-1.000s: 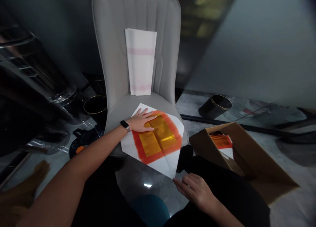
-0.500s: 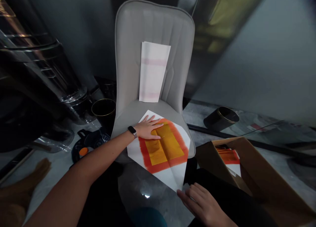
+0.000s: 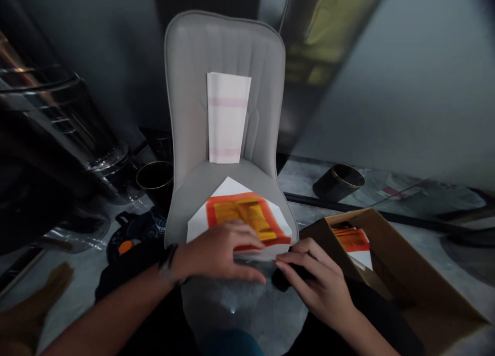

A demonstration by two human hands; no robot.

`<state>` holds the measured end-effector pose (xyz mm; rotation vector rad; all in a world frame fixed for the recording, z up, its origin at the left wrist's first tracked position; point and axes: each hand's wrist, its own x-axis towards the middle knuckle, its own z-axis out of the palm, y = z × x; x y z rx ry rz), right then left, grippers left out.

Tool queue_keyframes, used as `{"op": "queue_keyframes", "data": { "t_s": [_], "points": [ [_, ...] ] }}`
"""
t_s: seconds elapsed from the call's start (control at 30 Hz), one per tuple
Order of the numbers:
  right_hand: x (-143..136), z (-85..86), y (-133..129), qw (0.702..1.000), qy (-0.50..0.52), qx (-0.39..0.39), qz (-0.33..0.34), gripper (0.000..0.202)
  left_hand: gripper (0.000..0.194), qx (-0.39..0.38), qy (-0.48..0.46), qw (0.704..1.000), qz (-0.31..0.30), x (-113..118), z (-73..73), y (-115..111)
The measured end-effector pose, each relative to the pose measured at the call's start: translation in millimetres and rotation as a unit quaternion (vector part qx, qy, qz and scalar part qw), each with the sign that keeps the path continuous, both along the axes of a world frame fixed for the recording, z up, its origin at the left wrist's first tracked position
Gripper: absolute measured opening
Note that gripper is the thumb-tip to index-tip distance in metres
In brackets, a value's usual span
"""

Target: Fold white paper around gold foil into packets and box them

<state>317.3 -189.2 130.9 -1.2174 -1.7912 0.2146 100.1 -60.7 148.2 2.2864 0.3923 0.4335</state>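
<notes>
A sheet of joss paper (image 3: 266,219), white with an orange band around a gold panel, lies on the seat of a grey chair (image 3: 181,188). Its near edge is bent up towards me. At the right end of that edge, my right hand (image 3: 323,278) pinches the paper between thumb and fingers. My left hand (image 3: 216,253), wearing a dark wristband, is over the near left part of the sheet and blurred by motion. Its thumb is apart from the fingers, and nothing shows in it. The left hand hides part of the gold panel.
Folded white paper (image 3: 228,121) with faint pink bands leans on the chair back. To the right, a cardboard box (image 3: 410,263) contains more orange-and-gold sheets (image 3: 351,240). Black bins (image 3: 154,178) (image 3: 338,184) flank the chair. A dark bag (image 3: 135,224) lies at left.
My left hand has left its flat press on the gold panel and come towards me. My right hand has moved up and away from me, raising the sheet's near corner.
</notes>
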Motion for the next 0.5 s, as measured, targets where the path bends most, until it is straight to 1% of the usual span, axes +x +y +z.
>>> {"op": "queue_keyframes", "data": {
  "t_s": [0.03,0.07,0.1,0.17,0.2,0.23,0.27,0.33,0.37,0.43,0.5],
  "points": [
    [-2,7.7,8,1.0,0.0,0.017,-0.006,0.009,0.039,0.001,-0.015,0.999,0.031,-6,2.2,-14],
    [-3,14.5,16,1.0,0.002,0.025,-0.005,0.008,0.028,0.001,-0.028,0.997,0.077,-10,1.5,-25],
    [-3,20.1,23,1.0,0.004,0.019,0.003,0.011,0.02,-0.007,-0.041,0.993,0.111,-14,-1.0,-31],
    [1,26.6,34,0.999,0.018,-0.033,0.036,0.034,0.018,-0.042,-0.055,0.985,0.161,-19,-8.7,-33],
    [4,27.2,38,0.995,0.026,-0.077,0.056,0.047,0.018,-0.067,-0.055,0.981,0.172,-21,-12.5,-31],
    [7,26.1,41,0.989,0.036,-0.125,0.075,0.055,0.018,-0.093,-0.052,0.978,0.179,-22,-15.8,-28],
    [10,23.8,44,0.98,0.048,-0.17,0.093,0.055,0.019,-0.115,-0.047,0.975,0.185,-23,-18.4,-24],
    [14,16.8,48,0.961,0.071,-0.241,0.118,0.039,0.025,-0.148,-0.032,0.969,0.197,-26,-21.9,-19],
    [14,12.9,49,0.954,0.082,-0.262,0.12,0.031,0.028,-0.158,-0.026,0.966,0.202,-27,-22.7,-18],
    [10,6.2,52,0.951,0.101,-0.275,0.101,0.026,0.027,-0.173,-0.031,0.961,0.212,-27,-22.0,-18],
    [2,1.7,55,0.955,0.109,-0.268,0.065,0.025,0.02,-0.185,-0.064,0.956,0.218,-25,-18.8,-20]
  ]
}}
